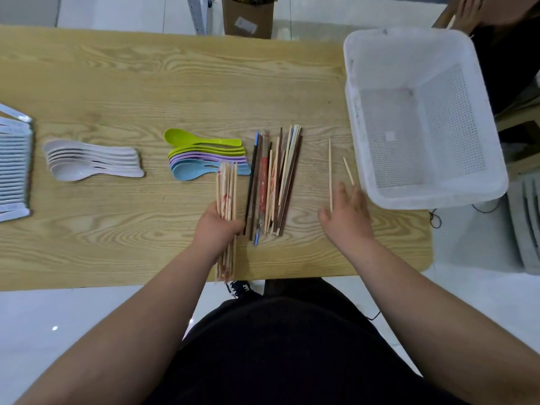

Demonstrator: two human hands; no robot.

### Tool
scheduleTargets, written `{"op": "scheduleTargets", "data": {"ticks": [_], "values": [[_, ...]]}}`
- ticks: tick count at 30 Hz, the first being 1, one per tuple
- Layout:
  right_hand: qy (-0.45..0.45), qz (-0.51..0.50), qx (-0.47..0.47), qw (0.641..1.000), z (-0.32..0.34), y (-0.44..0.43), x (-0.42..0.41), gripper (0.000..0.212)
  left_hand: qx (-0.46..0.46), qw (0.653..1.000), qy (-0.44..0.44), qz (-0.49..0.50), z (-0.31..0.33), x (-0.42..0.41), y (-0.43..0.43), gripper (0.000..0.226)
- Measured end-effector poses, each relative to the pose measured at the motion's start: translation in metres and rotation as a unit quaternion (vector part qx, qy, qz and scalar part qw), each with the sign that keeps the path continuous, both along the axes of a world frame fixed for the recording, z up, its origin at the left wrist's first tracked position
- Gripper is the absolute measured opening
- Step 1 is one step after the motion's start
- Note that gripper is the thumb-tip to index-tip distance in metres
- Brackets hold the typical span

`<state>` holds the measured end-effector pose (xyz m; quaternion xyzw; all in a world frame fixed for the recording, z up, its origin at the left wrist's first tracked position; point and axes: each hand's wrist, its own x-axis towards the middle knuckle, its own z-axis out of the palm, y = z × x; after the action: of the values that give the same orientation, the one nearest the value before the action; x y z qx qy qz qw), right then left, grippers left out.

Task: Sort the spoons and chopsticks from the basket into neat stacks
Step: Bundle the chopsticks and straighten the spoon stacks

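My left hand (pixel 217 226) is shut on a bundle of pale wooden chopsticks (pixel 226 188), held lengthwise near the table's front edge. Right of it lies a mixed pile of chopsticks (pixel 274 182), some dark, some pale, some wrapped. My right hand (pixel 347 216) rests flat on the table with fingers apart, touching the near ends of two loose pale chopsticks (pixel 330 171). A stack of coloured spoons (pixel 198 159) lies left of the pile, and a stack of white spoons (pixel 90 162) further left. The white basket (pixel 362 118) stands at the right, nothing visible in it.
A white slatted rack (pixel 14 168) sits at the table's left edge. A cardboard box (pixel 248 16) stands on the floor beyond the table. Another person's hand (pixel 479 7) shows at the top right. The basket overhangs the table's right end.
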<state>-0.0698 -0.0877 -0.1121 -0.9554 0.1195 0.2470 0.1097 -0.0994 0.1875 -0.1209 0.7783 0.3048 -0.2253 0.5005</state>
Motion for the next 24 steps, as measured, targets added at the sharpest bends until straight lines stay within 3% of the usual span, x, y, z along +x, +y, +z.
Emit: {"op": "scheduleTargets", "data": {"ticks": [2,5,10,14,17,20,22,24], "values": [[0.021,-0.003,-0.02,1.0,-0.006,-0.004,-0.001,0.076,-0.009,1.0,0.004,0.002,-0.003,0.003,-0.003,0.038],[-0.023,0.002,-0.025,0.999,-0.012,-0.005,0.0,0.063,-0.01,1.0,0.006,-0.008,-0.008,0.009,-0.007,0.04],[-0.107,-0.064,0.107,0.986,-0.017,0.002,0.011,0.031,-0.026,1.0,0.008,0.002,-0.012,0.014,-0.012,0.042],[-0.061,-0.133,0.151,0.978,-0.018,0.001,0.024,0.035,-0.043,0.999,0.009,0.016,-0.013,0.014,-0.012,0.048],[-0.011,-0.104,0.116,0.988,-0.014,0.001,0.029,0.015,-0.049,0.999,0.007,0.021,-0.014,0.013,-0.011,0.049],[0.002,-0.073,0.095,0.993,-0.006,0.008,0.024,0.015,-0.078,0.996,0.003,0.035,-0.013,0.012,-0.011,0.053],[-0.003,-0.112,0.17,0.979,0.002,0.017,0.016,0.013,-0.128,0.99,0.0,0.05,-0.012,0.011,-0.013,0.05],[0.003,-0.149,0.301,0.942,0.012,0.03,0.004,0.016,-0.197,0.978,-0.008,0.065,-0.009,0.011,-0.018,0.038]]}}
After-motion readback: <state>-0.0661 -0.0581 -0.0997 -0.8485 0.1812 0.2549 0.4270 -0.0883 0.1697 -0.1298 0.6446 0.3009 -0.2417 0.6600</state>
